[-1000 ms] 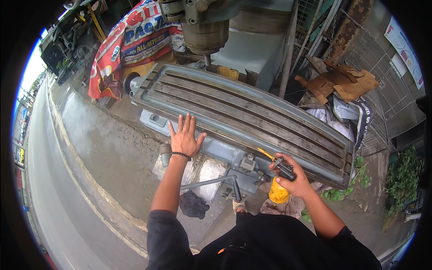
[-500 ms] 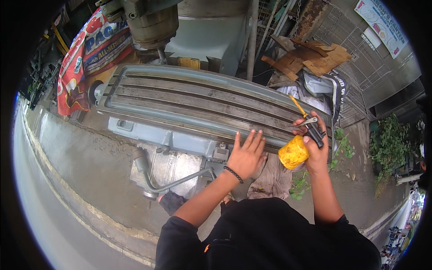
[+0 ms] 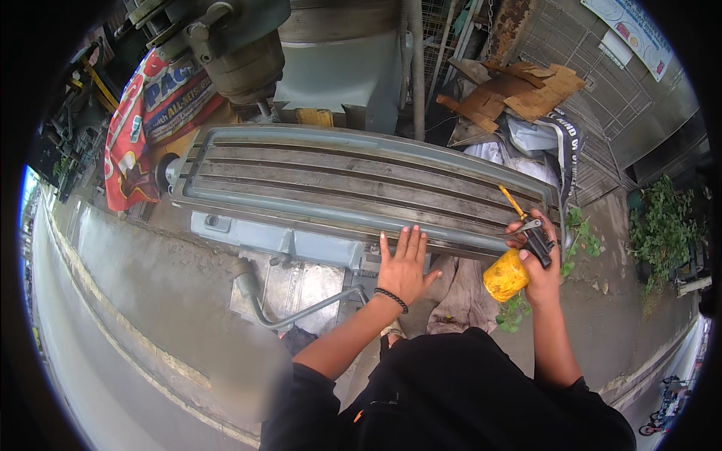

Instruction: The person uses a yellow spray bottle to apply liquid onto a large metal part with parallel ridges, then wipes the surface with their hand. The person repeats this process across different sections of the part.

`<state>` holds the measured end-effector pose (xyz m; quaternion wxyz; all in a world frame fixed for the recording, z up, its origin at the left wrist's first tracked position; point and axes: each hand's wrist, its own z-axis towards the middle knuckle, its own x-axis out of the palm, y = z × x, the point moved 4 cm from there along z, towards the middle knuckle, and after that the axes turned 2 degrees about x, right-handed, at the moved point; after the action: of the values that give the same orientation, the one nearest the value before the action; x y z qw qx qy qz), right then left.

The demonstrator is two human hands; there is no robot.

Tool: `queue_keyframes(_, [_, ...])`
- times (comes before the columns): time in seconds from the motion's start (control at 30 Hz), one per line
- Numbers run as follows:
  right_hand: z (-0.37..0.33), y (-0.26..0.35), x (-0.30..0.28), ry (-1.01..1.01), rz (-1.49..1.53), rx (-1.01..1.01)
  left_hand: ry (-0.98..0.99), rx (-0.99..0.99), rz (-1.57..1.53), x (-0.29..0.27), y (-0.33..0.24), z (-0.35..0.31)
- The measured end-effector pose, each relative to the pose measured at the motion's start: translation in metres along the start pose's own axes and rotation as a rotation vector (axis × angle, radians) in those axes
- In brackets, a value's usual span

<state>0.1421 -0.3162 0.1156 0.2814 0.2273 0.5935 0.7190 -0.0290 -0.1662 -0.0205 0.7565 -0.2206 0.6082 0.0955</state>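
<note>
— When looking from the left, see what first?
— Red printed sack (image 3: 154, 124), hanging beside the left end of the long slotted desk (image 3: 361, 180). Then a spindle head (image 3: 244, 71) at the desk's far side and, low in front, a bent grey crank handle (image 3: 247, 279).
— And the left hand (image 3: 406, 270)?
— Palm down, fingers lightly fanned, thumb stuck out sideways, fingertips at the desk's near rim. Pressing or merely resting? Cannot tell.
— Farther right?
— Crumpled brownish cloth (image 3: 462, 301), below the near rim. Next, the yellow oil can (image 3: 506, 276), just in front of the desk's right end, its slim yellow spout (image 3: 511, 201) slanting up and left over the slots.
— Held how?
— By the right hand (image 3: 545, 263), with fingers curled around the black pump handle (image 3: 536, 246). Behind, torn brown cardboard (image 3: 538, 94); farthest right, a leafy green plant (image 3: 662, 233).
</note>
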Motion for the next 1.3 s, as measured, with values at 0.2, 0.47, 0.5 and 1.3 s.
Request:
queue_keyframes(0.2, [0.015,0.003,0.057,0.178,0.024,0.015,-0.003,-0.328,0.161,-0.043,0.116,-0.034])
queue_keyframes(0.47, [0.010,-0.009,0.110,0.421,0.094,0.087,-0.022,-0.532,0.255,-0.076,0.234,-0.059])
queue_keyframes(0.5, [0.006,-0.012,0.117,0.455,0.107,0.107,-0.028,-0.552,0.269,-0.079,0.243,-0.061])
queue_keyframes(1.3, [0.068,-0.107,0.379,0.937,-0.017,0.176,-0.430,-0.726,-0.008,-0.067,0.307,-0.123])
